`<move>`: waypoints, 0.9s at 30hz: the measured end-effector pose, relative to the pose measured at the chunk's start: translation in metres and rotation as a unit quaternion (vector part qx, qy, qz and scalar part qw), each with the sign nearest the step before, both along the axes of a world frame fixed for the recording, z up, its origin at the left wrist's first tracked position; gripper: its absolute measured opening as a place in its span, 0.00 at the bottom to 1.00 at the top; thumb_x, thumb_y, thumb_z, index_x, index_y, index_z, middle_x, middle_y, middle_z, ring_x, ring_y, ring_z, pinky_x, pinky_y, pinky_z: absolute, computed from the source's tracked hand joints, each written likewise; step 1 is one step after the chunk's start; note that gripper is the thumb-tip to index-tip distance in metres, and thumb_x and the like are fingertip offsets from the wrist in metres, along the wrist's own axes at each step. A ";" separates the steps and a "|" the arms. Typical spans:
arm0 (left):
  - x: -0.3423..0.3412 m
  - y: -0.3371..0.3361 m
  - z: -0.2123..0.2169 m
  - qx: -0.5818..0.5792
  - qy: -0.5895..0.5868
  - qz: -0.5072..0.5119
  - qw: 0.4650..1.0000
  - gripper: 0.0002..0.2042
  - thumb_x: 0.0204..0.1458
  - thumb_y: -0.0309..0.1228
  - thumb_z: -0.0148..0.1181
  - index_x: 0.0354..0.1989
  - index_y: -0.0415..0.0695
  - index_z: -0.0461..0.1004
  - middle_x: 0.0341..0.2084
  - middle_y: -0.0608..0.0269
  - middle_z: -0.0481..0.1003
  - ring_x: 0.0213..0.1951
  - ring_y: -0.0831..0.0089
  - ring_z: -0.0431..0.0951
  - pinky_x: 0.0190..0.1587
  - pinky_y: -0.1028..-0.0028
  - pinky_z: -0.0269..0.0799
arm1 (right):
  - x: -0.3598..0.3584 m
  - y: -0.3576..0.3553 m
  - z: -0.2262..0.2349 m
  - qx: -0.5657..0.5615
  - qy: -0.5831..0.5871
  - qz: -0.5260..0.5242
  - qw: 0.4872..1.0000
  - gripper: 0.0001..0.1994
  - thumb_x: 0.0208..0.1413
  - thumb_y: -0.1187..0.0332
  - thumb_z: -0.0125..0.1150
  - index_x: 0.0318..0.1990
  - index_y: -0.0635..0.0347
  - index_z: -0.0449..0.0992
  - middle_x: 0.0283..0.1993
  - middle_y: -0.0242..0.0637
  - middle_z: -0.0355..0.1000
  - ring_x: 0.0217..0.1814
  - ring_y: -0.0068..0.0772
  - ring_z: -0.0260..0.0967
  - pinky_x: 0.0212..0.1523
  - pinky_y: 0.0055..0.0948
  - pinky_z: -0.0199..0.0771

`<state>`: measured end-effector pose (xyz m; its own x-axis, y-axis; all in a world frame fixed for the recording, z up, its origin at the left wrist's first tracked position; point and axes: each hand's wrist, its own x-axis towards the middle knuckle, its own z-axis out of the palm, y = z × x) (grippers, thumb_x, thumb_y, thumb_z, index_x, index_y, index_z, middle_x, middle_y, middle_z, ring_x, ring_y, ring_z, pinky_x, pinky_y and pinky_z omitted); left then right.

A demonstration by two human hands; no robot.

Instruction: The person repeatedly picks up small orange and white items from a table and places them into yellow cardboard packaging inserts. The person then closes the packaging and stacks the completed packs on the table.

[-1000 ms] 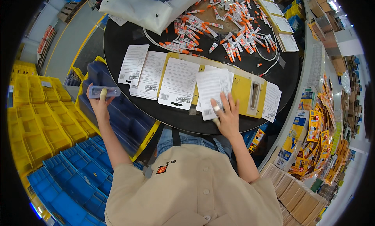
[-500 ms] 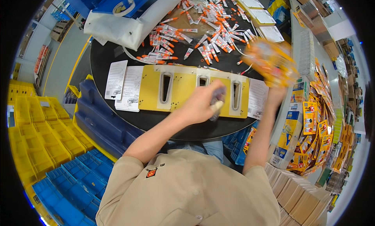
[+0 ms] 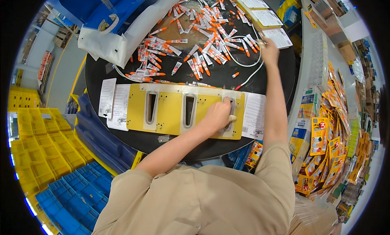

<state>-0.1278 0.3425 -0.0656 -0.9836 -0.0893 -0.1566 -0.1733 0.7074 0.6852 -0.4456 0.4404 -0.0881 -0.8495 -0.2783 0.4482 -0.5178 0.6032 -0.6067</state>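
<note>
Yellow plate point(image 3: 170, 113) with three slots, left hand point(image 3: 217, 115) pressing at its right slot, right hand point(image 3: 269, 52) far out by the white cards point(image 3: 278, 38).

Left fingers curl down onto a small pale piece point(image 3: 232, 118) at the edge of the right slot; how firmly they grip it I cannot tell. The right hand is stretched across the round black table point(image 3: 101, 68), fingers closed near a white card and a white cable point(image 3: 250, 64); whether it holds anything is unclear. Between the hands lies a heap of small tubes with orange caps point(image 3: 199, 48). White paper sheets point(image 3: 113, 103) lie left of the plate, another point(image 3: 254, 115) at its right end. Yellow bins point(image 3: 40, 153) and blue bins point(image 3: 77, 194) stand to the left.
</note>
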 end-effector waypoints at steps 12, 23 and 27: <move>0.044 -0.073 0.023 0.144 0.014 0.065 0.987 0.16 0.47 0.28 0.60 0.44 0.40 0.64 0.30 0.44 0.75 0.34 0.46 0.77 0.38 0.58 0.71 | 0.005 -0.066 0.006 0.360 -0.213 -0.017 0.908 0.25 0.50 0.53 0.63 0.49 0.64 0.74 0.50 0.50 0.73 0.54 0.49 0.71 0.52 0.43 0.71; 0.059 -0.119 0.021 -0.099 -0.057 0.107 0.988 0.27 0.39 0.44 0.71 0.34 0.35 0.65 0.21 0.43 0.74 0.30 0.46 0.77 0.34 0.57 0.71 | 0.262 0.006 0.045 0.089 -0.196 0.074 0.974 0.16 0.45 0.68 0.71 0.40 0.64 0.74 0.24 0.34 0.67 0.23 0.23 0.63 0.25 0.26 0.65; 0.077 -0.135 0.021 -0.068 -0.018 0.113 0.991 0.30 0.41 0.48 0.70 0.38 0.32 0.65 0.25 0.41 0.75 0.32 0.48 0.78 0.33 0.57 0.72 | 0.262 -0.021 0.044 0.073 -0.137 0.054 0.986 0.10 0.46 0.66 0.69 0.32 0.64 0.79 0.28 0.37 0.67 0.24 0.30 0.65 0.26 0.29 0.65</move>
<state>-0.0507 0.2072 -0.0448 -0.9300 -0.3292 -0.1635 -0.3609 0.7329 0.5768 -0.1841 0.4198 -0.0437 -0.8951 -0.4183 0.1544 -0.4123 0.6445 -0.6439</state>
